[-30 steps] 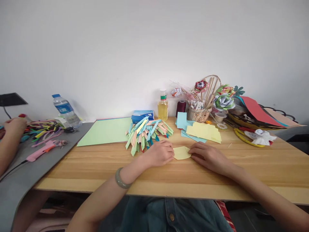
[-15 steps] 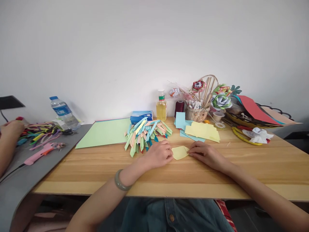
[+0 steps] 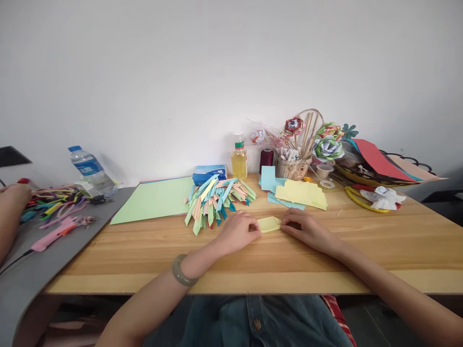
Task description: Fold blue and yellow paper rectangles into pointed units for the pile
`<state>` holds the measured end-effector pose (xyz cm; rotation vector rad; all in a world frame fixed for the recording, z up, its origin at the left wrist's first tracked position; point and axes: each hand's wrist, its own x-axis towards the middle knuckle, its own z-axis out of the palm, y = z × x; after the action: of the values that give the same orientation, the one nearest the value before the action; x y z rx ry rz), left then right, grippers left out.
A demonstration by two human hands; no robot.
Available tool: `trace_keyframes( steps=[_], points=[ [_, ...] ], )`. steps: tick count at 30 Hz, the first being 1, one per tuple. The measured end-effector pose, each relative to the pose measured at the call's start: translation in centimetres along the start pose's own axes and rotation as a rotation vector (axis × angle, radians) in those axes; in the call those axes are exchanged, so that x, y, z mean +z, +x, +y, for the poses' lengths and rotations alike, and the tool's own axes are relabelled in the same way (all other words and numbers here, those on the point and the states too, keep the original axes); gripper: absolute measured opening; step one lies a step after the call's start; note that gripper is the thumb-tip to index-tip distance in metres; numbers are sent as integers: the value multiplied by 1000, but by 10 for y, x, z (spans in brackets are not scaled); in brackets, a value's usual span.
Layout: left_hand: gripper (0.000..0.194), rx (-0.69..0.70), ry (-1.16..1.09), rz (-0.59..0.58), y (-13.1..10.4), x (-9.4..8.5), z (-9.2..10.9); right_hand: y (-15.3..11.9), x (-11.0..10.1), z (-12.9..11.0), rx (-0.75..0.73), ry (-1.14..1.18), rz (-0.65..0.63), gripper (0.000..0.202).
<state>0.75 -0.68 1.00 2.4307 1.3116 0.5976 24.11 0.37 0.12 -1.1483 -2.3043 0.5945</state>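
Note:
A small yellow paper (image 3: 269, 224) lies low over the wooden table (image 3: 224, 270), its lower edge folded up so it looks like a narrow strip. Its left end is pinched in my left hand (image 3: 241, 232), which has a bracelet on the wrist. At the right end, my right hand (image 3: 306, 228) grips the paper between thumb and fingers. Behind my left hand is a pile of folded paper strips (image 3: 217, 200) in several colours. Yellow sheets (image 3: 304, 193) and blue sheets (image 3: 268, 178) lie behind my right hand.
Green paper (image 3: 155, 200), a tissue pack (image 3: 209, 174) and an oil bottle (image 3: 239, 161) stand or lie behind. Paper flowers (image 3: 327, 147) and a basket (image 3: 376, 176) are at right. At left are a pink glue gun (image 3: 54, 235), a water bottle (image 3: 90, 168) and another person's hand (image 3: 16, 197).
The yellow paper was flatter and wider; its near edge has been folded upward, making it narrower. Both hands keep hold of its ends. The view has shifted slightly.

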Motion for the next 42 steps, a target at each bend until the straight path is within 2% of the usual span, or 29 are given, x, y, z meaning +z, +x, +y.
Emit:
trace_keyframes(
  steps=[6, 15, 30, 38, 42],
  points=[
    [10, -53, -40, 24, 2, 5, 2, 2, 4, 1, 6, 1, 41, 22],
    [16, -113, 111, 68, 3, 14, 6, 7, 11, -2, 44, -144, 92, 19],
    [19, -80, 172, 41, 2, 14, 7, 5, 13, -10, 9, -301, 114, 15],
    [10, -106, 156, 45, 1, 13, 8, 5, 14, -6, 2, -345, 127, 10],
    [3, -40, 141, 26, 1, 10, 9, 5, 12, -6, 26, -255, 95, 8]
  ],
)
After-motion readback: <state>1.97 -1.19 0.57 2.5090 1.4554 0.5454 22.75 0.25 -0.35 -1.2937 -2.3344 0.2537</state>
